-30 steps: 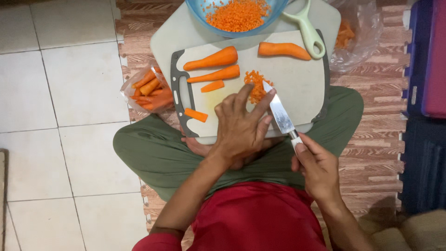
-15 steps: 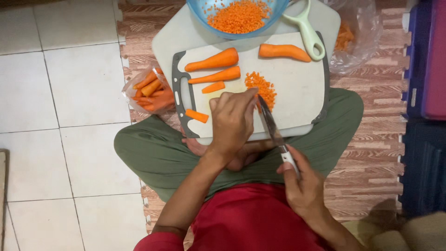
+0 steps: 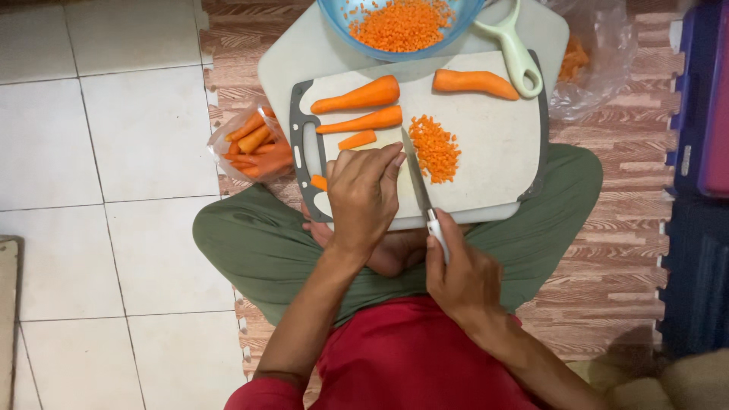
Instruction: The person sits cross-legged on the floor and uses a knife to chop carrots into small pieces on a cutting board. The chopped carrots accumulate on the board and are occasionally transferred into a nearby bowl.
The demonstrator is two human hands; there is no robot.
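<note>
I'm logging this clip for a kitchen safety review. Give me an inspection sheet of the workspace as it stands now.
Surface: white cutting board with a grey rim, resting across the seated person's lap.
Job's things: knife on the board; pile of diced carrot; peeled carrots and smaller pieces on the board.
Clutter: blue bowl of diced carrot at the top edge; green peeler; bag of carrots on the floor; clear bag with orange scraps.
Grippers: left hand pressed down on the board beside the blade; right hand grips the knife handle.
Cables: nothing seen.
Surroundings: white tiled floor, wood-pattern mat, dark blue containers at the right.
</note>
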